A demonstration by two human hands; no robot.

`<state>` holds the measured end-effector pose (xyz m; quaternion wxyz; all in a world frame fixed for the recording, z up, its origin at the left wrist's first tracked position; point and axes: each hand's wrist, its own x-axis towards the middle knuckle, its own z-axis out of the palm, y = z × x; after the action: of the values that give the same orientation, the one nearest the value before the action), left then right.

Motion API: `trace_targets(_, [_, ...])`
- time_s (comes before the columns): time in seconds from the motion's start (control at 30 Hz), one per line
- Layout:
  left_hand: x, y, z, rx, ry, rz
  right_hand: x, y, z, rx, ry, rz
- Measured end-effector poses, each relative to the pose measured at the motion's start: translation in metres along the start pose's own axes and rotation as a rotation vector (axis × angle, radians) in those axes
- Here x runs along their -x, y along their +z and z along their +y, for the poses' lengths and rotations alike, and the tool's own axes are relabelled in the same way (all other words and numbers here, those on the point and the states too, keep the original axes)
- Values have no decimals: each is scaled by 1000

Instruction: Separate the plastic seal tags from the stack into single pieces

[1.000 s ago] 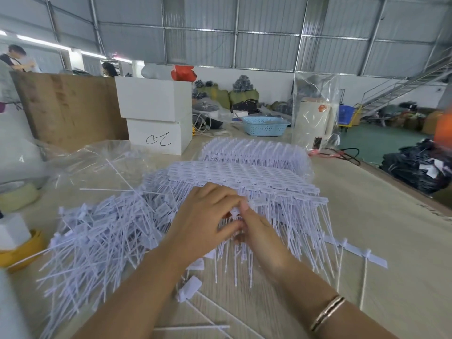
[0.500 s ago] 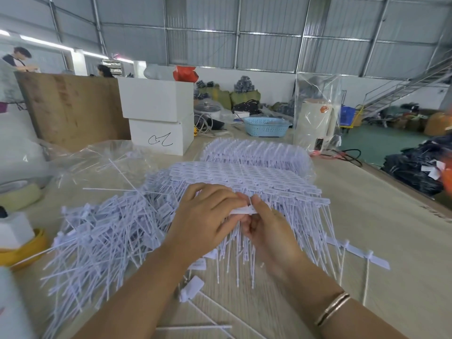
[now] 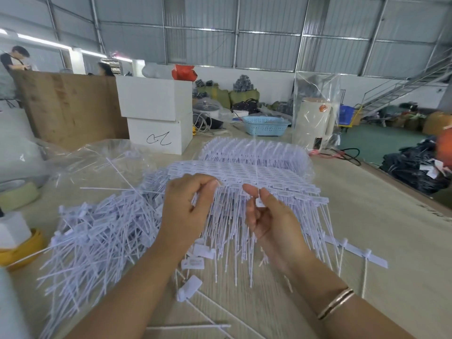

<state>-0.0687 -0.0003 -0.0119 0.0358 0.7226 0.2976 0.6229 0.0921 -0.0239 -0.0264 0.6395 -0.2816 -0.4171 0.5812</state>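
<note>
Just beyond both sets of fingertips lies the stack (image 3: 244, 172), tails running toward the person; the right hand (image 3: 266, 216) pinches a single tag (image 3: 259, 201), the left hand (image 3: 188, 206) curls nearer the stack's edge.

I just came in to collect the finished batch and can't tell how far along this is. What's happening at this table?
A person is pulling plastic seal tags apart by hand. The right hand pinches a single tag between thumb and forefinger, while the left hand grips the edge of the joined stack spread across the table. A loose pile of separated tags lies to the left. A second stack behind, in clear wrap, looks untouched, so plenty remains.
</note>
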Motion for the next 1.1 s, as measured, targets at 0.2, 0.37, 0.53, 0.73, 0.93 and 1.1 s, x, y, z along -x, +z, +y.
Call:
trace_targets(0.2, [-13, -19, 3, -520, 441, 86, 2, 10, 16, 534, -41, -64])
trace_targets(0.37, [-16, -23, -8, -754, 356, 85, -8, 30, 25, 723, -86, -116])
trace_targets(0.53, [-10, -28, -24, -922, -90, -63, -21, 57, 44, 1012, -157, -216])
trace_targets(0.73, [-9, -31, -36, -1053, -411, -230, -24, 77, 64, 1524, -283, -439])
trace_targets(0.93, [-8, -22, -35, -838, -349, -244, -16, 73, 51, 1479, -401, -470])
trace_targets(1.1, [4, -3, -34, -713, -322, -477, -41, 22, 34, 1587, -387, -146])
